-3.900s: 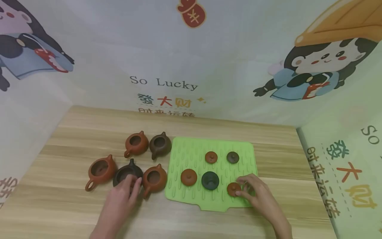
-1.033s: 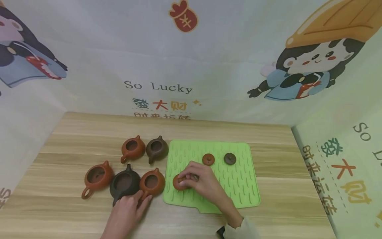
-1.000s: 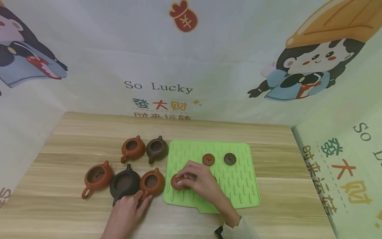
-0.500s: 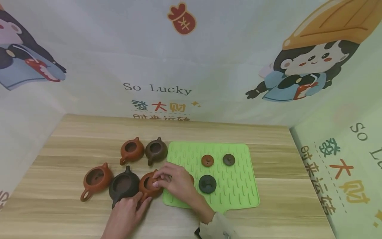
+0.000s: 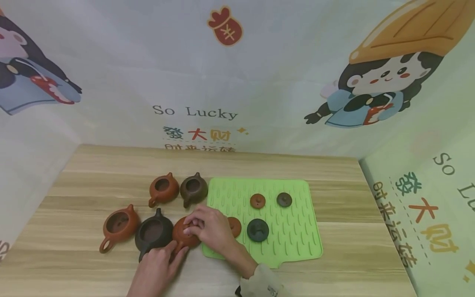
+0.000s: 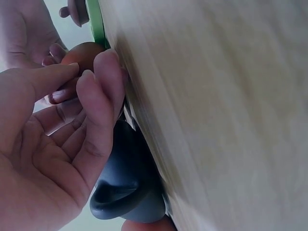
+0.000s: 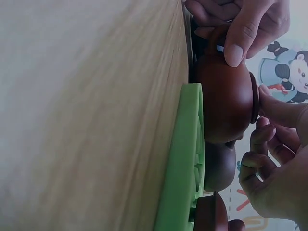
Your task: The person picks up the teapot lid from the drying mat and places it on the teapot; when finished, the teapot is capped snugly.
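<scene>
My left hand [image 5: 157, 264] pinches the handle of a reddish-brown clay teapot [image 5: 179, 238], at the right end of the front row. Over that teapot's mouth lies its lid [image 7: 254, 98], which my right hand [image 5: 213, 229] holds from above with thumb and fingers; the knob is hidden by them. From the right wrist view the lid looks seated on the rim. Close beside the left hand stands a black teapot [image 6: 130, 168] without a lid. Near the right wrist, a reddish-brown lid [image 5: 235, 226] and a black lid [image 5: 257, 230] lie on a green mat [image 5: 293, 235].
Another uncovered reddish teapot [image 5: 120, 225] stands at the far left. Behind the front row are a smaller reddish teapot [image 5: 168, 194] and a dark brown teapot [image 5: 200, 192]. A small reddish lid [image 5: 257, 201] and a dark brown lid [image 5: 284, 199] lie at the mat's back.
The right hand has carried the lid leftward from the mat's front right corner onto the teapot. Earlier, the left hand moved from the black teapot to the reddish teapot's handle.
</scene>
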A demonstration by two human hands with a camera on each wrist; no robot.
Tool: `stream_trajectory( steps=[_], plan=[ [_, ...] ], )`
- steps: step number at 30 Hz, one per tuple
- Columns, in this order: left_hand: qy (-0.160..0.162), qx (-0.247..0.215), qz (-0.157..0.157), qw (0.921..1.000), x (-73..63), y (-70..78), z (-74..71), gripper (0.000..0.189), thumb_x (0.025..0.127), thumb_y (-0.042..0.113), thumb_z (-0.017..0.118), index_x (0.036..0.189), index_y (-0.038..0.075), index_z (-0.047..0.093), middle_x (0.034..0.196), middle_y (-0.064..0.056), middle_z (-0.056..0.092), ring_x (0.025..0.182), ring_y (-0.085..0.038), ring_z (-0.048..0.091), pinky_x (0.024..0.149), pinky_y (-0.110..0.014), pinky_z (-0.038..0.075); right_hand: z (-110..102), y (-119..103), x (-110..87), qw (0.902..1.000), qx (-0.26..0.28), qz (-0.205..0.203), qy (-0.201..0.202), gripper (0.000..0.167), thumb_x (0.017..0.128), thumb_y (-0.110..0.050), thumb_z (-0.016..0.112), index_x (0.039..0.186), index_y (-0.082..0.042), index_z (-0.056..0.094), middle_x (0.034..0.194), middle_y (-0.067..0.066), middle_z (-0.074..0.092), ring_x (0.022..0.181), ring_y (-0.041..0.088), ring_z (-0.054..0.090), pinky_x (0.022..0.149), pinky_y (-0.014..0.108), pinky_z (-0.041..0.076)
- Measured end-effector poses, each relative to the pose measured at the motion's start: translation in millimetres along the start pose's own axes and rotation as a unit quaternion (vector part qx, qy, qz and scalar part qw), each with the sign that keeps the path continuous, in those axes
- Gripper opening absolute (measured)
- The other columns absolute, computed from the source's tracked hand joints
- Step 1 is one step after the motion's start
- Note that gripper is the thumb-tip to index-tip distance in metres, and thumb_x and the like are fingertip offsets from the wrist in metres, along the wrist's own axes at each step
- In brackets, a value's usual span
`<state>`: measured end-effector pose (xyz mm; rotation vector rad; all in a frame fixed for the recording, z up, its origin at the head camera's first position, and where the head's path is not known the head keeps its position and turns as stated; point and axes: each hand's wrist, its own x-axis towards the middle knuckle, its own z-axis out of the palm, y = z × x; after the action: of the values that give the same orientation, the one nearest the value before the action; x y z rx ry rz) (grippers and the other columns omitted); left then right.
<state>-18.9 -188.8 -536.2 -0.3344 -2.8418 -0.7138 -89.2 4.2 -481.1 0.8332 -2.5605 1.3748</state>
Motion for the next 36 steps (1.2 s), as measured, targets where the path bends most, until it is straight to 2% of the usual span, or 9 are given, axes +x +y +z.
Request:
stream_trajectory(
  steps=[6,14,18,22,25,32,34,36],
  plan=[
    [-0.001,0.0,-0.004,1.0,-0.9,-0.7,1.0,0.045,0.096,0.024,0.087,0.073,0.024,0.048,0.056,0.015,0.037,0.048,-0.004,0.039,0.049,-0.027,0.034,0.3,-0.5,0.3,0.9999,-0.002,0.014,-0.005,0.015,0.085,-0.012,0.093,0.095,-0.007,0.083,0.082,0.004,0.065,0.07,0.001,0.047,0.066,0.012,0.037],
    [-0.004,0.004,-0.005,1.0,0.9,5.8,-3.4,0.047,0.094,0.021,0.088,0.072,0.023,0.047,0.057,0.015,0.034,0.049,-0.003,0.035,0.049,-0.026,0.032,0.1,-3.5,-0.5,0.9992,-0.024,0.032,-0.004,0.016,0.085,-0.013,0.094,0.094,-0.007,0.082,0.083,0.002,0.065,0.071,0.0,0.047,0.066,0.012,0.037],
    [-0.006,0.006,-0.006,1.0,2.6,15.9,-13.3,0.045,0.095,0.019,0.087,0.073,0.021,0.048,0.058,0.013,0.034,0.049,-0.004,0.035,0.05,-0.027,0.033,2.4,-8.2,-2.9,0.9974,-0.047,0.054,0.006,0.017,0.085,-0.017,0.095,0.093,-0.01,0.081,0.081,-0.002,0.061,0.071,-0.003,0.045,0.064,0.012,0.036],
    [-0.032,-0.001,-0.023,0.9992,5.4,30.8,-29.6,0.041,0.099,0.019,0.082,0.074,0.017,0.05,0.059,0.009,0.038,0.052,-0.008,0.039,0.051,-0.029,0.034,4.8,-12.3,-5.0,0.9946,-0.066,0.079,0.015,0.02,0.086,-0.021,0.096,0.092,-0.013,0.079,0.081,-0.006,0.059,0.071,-0.005,0.046,0.063,0.011,0.037],
    [-0.051,-0.001,-0.036,0.9981,6.7,34.8,-34.3,0.04,0.1,0.018,0.082,0.075,0.016,0.051,0.06,0.008,0.039,0.053,-0.009,0.04,0.052,-0.029,0.035,5.6,-13.8,-5.6,0.9933,-0.076,0.085,0.018,0.021,0.086,-0.023,0.096,0.091,-0.013,0.078,0.081,-0.006,0.059,0.07,-0.005,0.048,0.063,0.012,0.037],
    [-0.021,0.004,-0.02,0.9996,3.2,16.6,-13.9,0.042,0.097,0.02,0.085,0.074,0.021,0.05,0.059,0.013,0.035,0.051,-0.005,0.036,0.051,-0.027,0.033,8.0,-13.5,-6.8,0.9925,-0.076,0.093,0.023,0.02,0.088,-0.023,0.095,0.091,-0.014,0.077,0.081,-0.006,0.061,0.071,-0.005,0.046,0.062,0.012,0.037],
    [-0.036,-0.002,-0.029,0.9989,3.6,17.5,-16.2,0.041,0.099,0.021,0.084,0.075,0.019,0.05,0.059,0.01,0.037,0.051,-0.008,0.038,0.052,-0.028,0.034,11.1,-11.4,-8.8,0.9922,-0.085,0.084,0.036,0.021,0.087,-0.024,0.095,0.092,-0.015,0.076,0.079,-0.008,0.059,0.07,-0.005,0.046,0.061,0.014,0.036],
    [-0.037,0.002,-0.032,0.9988,3.1,16.5,-15.0,0.043,0.099,0.023,0.084,0.074,0.02,0.049,0.059,0.011,0.036,0.051,-0.007,0.038,0.052,-0.027,0.034,12.3,-11.7,-11.0,0.9913,-0.097,0.079,0.042,0.023,0.087,-0.027,0.095,0.093,-0.017,0.075,0.077,-0.009,0.057,0.068,-0.006,0.044,0.059,0.015,0.035]
  ],
)
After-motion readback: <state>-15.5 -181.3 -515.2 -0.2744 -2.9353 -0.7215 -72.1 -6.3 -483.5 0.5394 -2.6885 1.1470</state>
